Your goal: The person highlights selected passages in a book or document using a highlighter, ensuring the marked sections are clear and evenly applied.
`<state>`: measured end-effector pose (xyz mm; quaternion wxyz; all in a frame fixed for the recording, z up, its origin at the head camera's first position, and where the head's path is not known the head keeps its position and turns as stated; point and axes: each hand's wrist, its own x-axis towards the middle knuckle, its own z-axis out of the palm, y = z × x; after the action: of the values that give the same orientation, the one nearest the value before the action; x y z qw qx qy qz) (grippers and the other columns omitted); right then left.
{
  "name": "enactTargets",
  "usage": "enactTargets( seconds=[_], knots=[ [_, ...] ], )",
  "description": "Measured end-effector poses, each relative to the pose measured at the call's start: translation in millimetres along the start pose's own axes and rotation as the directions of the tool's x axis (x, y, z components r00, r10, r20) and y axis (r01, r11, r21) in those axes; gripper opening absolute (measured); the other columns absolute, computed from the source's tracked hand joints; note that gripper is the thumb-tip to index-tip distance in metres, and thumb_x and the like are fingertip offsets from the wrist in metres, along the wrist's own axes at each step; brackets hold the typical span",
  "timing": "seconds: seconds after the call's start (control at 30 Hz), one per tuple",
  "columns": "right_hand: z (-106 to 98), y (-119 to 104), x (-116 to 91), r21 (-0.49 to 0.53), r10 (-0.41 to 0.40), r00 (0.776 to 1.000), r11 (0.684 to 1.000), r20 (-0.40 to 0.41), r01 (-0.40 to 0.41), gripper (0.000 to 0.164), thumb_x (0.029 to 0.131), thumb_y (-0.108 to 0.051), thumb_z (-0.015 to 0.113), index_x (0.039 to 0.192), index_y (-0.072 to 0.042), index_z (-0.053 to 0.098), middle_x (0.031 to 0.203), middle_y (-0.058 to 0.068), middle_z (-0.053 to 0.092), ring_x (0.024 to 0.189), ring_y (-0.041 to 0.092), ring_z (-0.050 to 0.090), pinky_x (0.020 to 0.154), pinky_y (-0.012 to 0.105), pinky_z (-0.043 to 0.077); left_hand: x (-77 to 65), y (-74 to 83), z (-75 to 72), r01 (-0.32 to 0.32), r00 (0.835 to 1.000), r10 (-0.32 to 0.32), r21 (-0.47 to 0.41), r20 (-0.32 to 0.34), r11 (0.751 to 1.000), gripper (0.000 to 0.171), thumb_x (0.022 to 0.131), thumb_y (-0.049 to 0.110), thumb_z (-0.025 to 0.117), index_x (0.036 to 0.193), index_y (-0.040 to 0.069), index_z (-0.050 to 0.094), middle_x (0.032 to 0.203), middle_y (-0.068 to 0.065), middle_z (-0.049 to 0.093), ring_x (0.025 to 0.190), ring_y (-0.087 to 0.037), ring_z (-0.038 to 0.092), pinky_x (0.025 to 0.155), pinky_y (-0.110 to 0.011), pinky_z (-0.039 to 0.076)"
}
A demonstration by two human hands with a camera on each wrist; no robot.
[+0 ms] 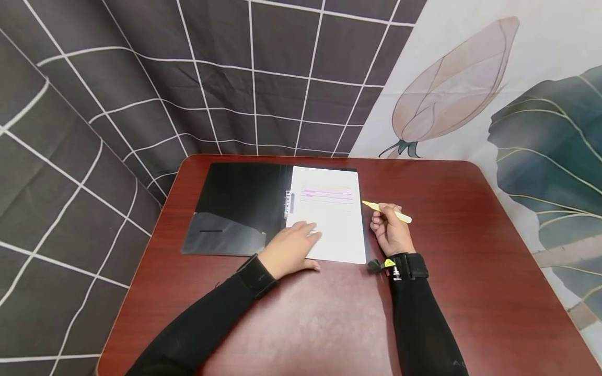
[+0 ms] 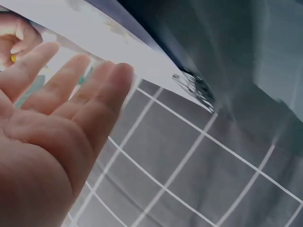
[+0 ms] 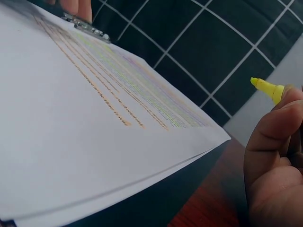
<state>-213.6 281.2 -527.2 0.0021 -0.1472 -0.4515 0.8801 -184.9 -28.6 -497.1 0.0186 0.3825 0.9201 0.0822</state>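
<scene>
My right hand (image 1: 394, 232) pinches a yellow highlighter (image 1: 372, 206) just off the right edge of a stack of white paper (image 1: 340, 232). In the right wrist view, the bare tip of the highlighter (image 3: 269, 89) points away from my fingers. My left hand (image 1: 289, 250) lies on the lower left of the paper with fingers extended. The sheets sit in an open black binder (image 1: 244, 190), by its metal rings (image 1: 287, 203). Printed lines on the top sheet carry orange, yellow-green and purple marks (image 3: 128, 90).
A clear pocket (image 1: 226, 234) covers the lower part of the binder's left cover. The binder lies toward the back of a reddish-brown table (image 1: 447, 209). Behind the table hangs a dark grid-patterned curtain (image 1: 226, 83), with a leaf-printed white cloth (image 1: 451, 94) to its right.
</scene>
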Motion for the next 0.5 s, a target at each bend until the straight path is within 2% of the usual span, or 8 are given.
enactTargets(
  seconds=[0.03,0.07,0.2,0.3,0.43,0.5],
  knots=[
    [-1,0,-1,0.01,0.004,1.0,1.0,-0.001,-0.004,0.028,0.121,-0.015,0.051,0.096,-0.02,0.062,0.081,-0.003,0.065,0.07,0.008,0.056,0.063,0.021,0.044,2.4,2.3,2.7,-0.012,1.0,0.012,0.001,0.01,1.0,0.081,0.094,0.066,0.087,0.153,0.013,0.071,0.161,-0.012,0.068,0.148,-0.035,0.065,0.116,-0.05,0.062],
    [-2,0,-1,0.014,0.008,1.0,1.0,-0.003,-0.008,0.028,0.121,-0.015,0.051,0.096,-0.02,0.062,0.081,-0.002,0.065,0.07,0.008,0.056,0.063,0.021,0.044,5.5,2.0,11.9,-0.026,1.0,0.026,0.013,0.003,1.0,0.077,0.095,0.064,0.087,0.152,0.015,0.072,0.16,-0.012,0.07,0.146,-0.034,0.066,0.113,-0.049,0.063],
    [-4,0,-2,0.018,0.024,1.0,1.0,-0.008,-0.024,0.028,0.121,-0.015,0.051,0.096,-0.02,0.062,0.081,-0.003,0.065,0.069,0.008,0.056,0.063,0.021,0.044,8.4,6.7,21.3,-0.041,0.999,0.042,0.047,-0.023,0.998,0.052,0.1,0.051,0.086,0.139,0.018,0.079,0.147,-0.009,0.078,0.137,-0.033,0.073,0.104,-0.049,0.067],
    [-4,-1,-1,0.012,0.026,1.0,1.0,-0.012,-0.026,0.028,0.121,-0.016,0.052,0.096,-0.02,0.062,0.081,-0.003,0.065,0.069,0.008,0.056,0.063,0.021,0.045,6.2,15.8,6.6,-0.025,1.0,0.026,0.057,-0.015,0.998,0.039,0.103,0.04,0.084,0.132,0.015,0.081,0.142,-0.01,0.08,0.136,-0.036,0.075,0.107,-0.05,0.067],
    [-2,-2,2,0.021,0.026,1.0,0.999,-0.008,-0.026,0.028,0.121,-0.015,0.051,0.096,-0.02,0.062,0.081,-0.003,0.065,0.069,0.008,0.056,0.063,0.021,0.045,6.2,21.9,-0.5,-0.022,1.0,0.02,0.126,0.019,0.992,0.03,0.109,0.029,0.078,0.135,0.014,0.081,0.146,-0.011,0.079,0.141,-0.037,0.074,0.108,-0.049,0.066],
    [-2,-2,3,0.03,0.029,1.0,0.999,-0.008,-0.028,0.028,0.121,-0.015,0.05,0.097,-0.02,0.062,0.08,-0.002,0.065,0.068,0.008,0.056,0.063,0.021,0.045,6.0,24.2,-1.3,-0.035,0.999,0.031,0.178,0.028,0.983,0.025,0.111,0.02,0.073,0.135,0.014,0.081,0.145,-0.01,0.079,0.141,-0.037,0.074,0.103,-0.049,0.068]
  ],
)
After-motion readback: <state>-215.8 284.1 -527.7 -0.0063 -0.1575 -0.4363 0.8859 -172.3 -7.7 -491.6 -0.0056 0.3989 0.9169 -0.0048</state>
